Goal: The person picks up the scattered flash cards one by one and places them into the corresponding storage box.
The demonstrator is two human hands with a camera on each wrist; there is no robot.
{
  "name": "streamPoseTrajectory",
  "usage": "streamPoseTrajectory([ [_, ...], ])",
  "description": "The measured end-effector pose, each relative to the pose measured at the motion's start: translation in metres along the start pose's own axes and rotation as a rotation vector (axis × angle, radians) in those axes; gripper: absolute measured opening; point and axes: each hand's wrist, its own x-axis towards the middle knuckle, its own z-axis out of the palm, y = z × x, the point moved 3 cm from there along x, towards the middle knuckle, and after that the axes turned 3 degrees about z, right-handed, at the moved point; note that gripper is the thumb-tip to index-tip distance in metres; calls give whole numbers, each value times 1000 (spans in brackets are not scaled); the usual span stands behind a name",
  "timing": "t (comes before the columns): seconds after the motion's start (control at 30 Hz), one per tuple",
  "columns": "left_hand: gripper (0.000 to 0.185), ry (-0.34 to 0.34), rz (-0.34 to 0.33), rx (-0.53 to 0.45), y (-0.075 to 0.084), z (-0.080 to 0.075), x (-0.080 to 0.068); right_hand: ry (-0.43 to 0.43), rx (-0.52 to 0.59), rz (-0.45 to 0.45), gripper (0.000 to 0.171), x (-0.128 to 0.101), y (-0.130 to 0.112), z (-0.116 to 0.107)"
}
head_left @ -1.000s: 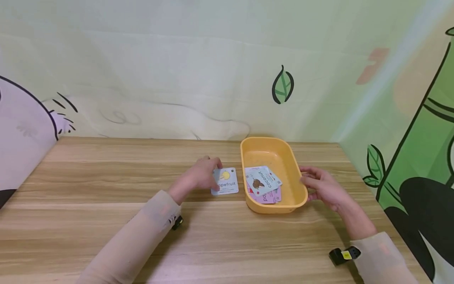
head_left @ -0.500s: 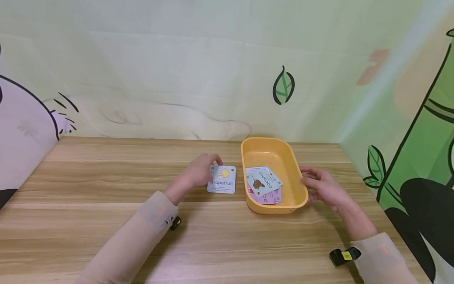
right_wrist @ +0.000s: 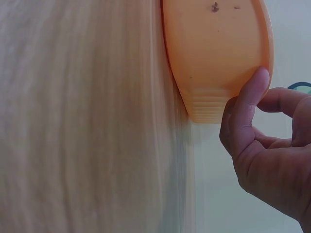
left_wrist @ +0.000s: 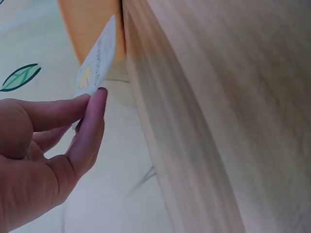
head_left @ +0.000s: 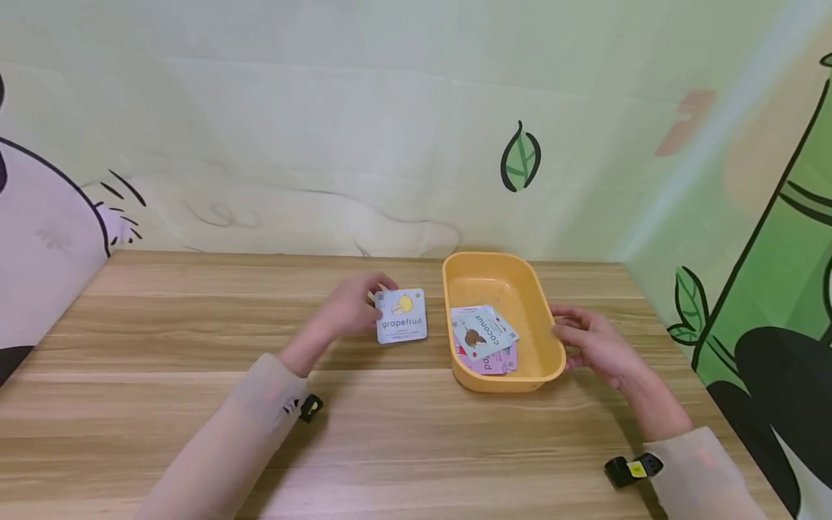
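A light blue square flash card [head_left: 400, 321] reading "grapefruit" is pinched by its left edge between thumb and fingers of my left hand [head_left: 353, 307]. It is held up off the table, tilted, as the left wrist view shows with the card [left_wrist: 99, 58] between the fingertips. A yellow plastic bin [head_left: 529, 310] stands to the right of the card. Inside it lies an overlapping pile of cards, topped by a "coconut" card [head_left: 477, 334]. My right hand [head_left: 594, 343] holds the bin's right side near the rim; its digits touch the orange-looking wall [right_wrist: 218, 48] in the right wrist view.
The wooden table [head_left: 390, 448] meets a pale printed wall cloth [head_left: 292, 144] just behind the bin. A second cloth panel [head_left: 773, 274] with green and black drawings borders the right edge. Wrist cameras [head_left: 629, 471] sit near both cuffs.
My left hand has moved a little left and back with the grapefruit card, uncovering its whole face and raising it. The bin, its cards and my right hand stay put.
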Motion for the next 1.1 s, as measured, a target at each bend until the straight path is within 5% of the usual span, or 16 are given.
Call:
streamPoseTrajectory([
  [0.5, 49, 110, 20, -235, 11, -9, -5, 4, -4, 2, 58, 0, 0, 0],
  [1.1, 50, -55, 103, -550, 36, 14, -11, 3, -5, -3, 58, -1, -1, 1],
])
